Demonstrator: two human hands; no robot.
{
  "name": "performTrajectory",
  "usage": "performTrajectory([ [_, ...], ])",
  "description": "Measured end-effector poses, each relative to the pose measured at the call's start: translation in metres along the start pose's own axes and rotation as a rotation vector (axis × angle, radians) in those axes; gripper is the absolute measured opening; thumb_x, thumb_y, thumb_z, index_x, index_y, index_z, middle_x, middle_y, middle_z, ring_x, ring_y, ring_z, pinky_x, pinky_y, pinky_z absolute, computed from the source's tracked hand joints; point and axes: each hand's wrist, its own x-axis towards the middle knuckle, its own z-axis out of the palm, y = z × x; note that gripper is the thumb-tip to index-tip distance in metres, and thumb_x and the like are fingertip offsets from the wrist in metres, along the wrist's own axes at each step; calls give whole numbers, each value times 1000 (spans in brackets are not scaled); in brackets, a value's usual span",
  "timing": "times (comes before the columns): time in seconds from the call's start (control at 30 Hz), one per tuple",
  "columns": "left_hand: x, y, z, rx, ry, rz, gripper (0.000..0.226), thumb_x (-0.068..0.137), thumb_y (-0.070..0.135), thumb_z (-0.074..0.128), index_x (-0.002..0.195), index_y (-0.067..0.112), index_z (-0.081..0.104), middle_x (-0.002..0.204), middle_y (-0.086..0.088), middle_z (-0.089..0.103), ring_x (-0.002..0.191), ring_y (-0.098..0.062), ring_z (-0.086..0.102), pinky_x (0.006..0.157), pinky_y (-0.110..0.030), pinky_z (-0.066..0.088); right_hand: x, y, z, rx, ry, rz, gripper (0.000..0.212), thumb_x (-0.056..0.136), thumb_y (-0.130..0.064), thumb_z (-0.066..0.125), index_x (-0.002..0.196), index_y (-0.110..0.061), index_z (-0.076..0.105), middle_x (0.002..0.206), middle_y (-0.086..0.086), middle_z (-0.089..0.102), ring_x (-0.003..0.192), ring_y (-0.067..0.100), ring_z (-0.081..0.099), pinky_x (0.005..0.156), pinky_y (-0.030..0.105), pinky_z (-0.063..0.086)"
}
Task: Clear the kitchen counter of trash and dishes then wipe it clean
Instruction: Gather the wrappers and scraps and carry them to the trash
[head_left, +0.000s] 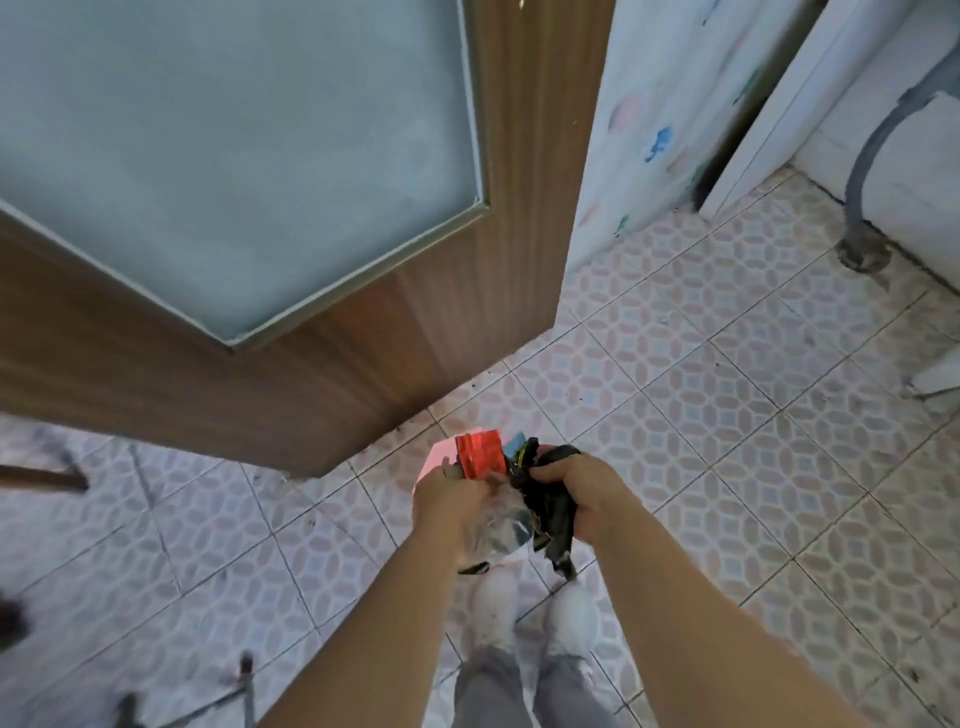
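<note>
Both hands hold a bundle of trash in front of me above the tiled floor. My left hand (449, 501) grips a red wrapper (480, 456) together with a pink carton (440, 453) and some crumpled clear plastic (501, 519). My right hand (584, 493) clutches a crumpled black plastic bag (550, 512). A small blue piece (514, 445) peeks out between the red wrapper and the black bag. The kitchen counter is out of view.
A wooden door (467, 332) with a frosted glass panel stands open just ahead on the left. A patterned curtain (649, 114) hangs beyond it. A grey pipe (862, 171) runs down to the floor at the right. My white shoes (535, 608) are below the hands.
</note>
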Motion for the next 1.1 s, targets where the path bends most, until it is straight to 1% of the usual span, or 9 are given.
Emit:
performTrajectory([
  [0.1,17,-17,-6,-56,-2,-47,49,76,0,71,123,5,59,105,-17,69,58,-20,56,45,-21,44,35,18,-1,-31,30,40,41,86,19,37,125,11,49,75,19,63,47,25,66,43,26,51],
  [0.27,72,-49,-10,76,79,-102,24,70,14,76,90,9,63,89,-18,70,77,-34,68,65,-43,57,95,48,-1,-38,33,118,30,87,17,39,109,1,52,57,16,66,45,25,64,44,27,50],
  [0.43,141,-69,-11,103,124,-169,16,75,17,73,85,12,62,90,-19,70,74,-33,68,72,-53,57,160,76,-3,-7,89,157,23,86,16,43,99,4,57,66,17,67,61,31,64,62,39,53],
  [0.53,179,-76,-6,112,121,-194,46,71,33,76,107,9,60,103,-17,67,93,-36,67,83,-55,55,196,88,-4,-5,127,176,14,87,10,51,97,5,60,72,17,66,59,28,65,62,37,54],
  [0.6,202,-83,-1,124,84,-256,91,63,53,76,138,17,40,126,-10,55,109,-35,59,89,-51,53,218,94,-5,-18,162,189,5,87,-2,58,83,-5,61,57,8,63,44,21,60,47,28,49],
  [0.67,211,-86,3,171,34,-281,107,59,68,68,148,30,23,142,-9,43,118,-36,53,94,-53,50,231,98,-8,-38,235,194,12,90,-6,56,82,-15,54,43,0,54,35,15,51,37,19,41],
  [0.83,212,-90,6,188,-13,-254,73,91,56,47,151,22,21,149,-10,35,125,-30,42,105,-49,39,234,103,-7,-96,283,209,26,95,-8,49,120,-7,56,84,8,57,80,25,55,68,29,40],
  [0.97,198,-77,4,201,3,-226,61,96,54,39,145,18,36,144,-12,40,125,-31,43,106,-49,39,213,89,0,-88,314,227,21,97,-6,46,115,-10,56,82,3,53,99,21,50,95,36,36],
  [1.1,170,-54,0,177,-13,-229,58,97,52,38,142,15,42,139,-12,46,115,-26,45,105,-44,38,180,74,11,-31,307,211,32,96,-6,48,127,-7,56,125,16,60,121,29,51,92,37,37],
])
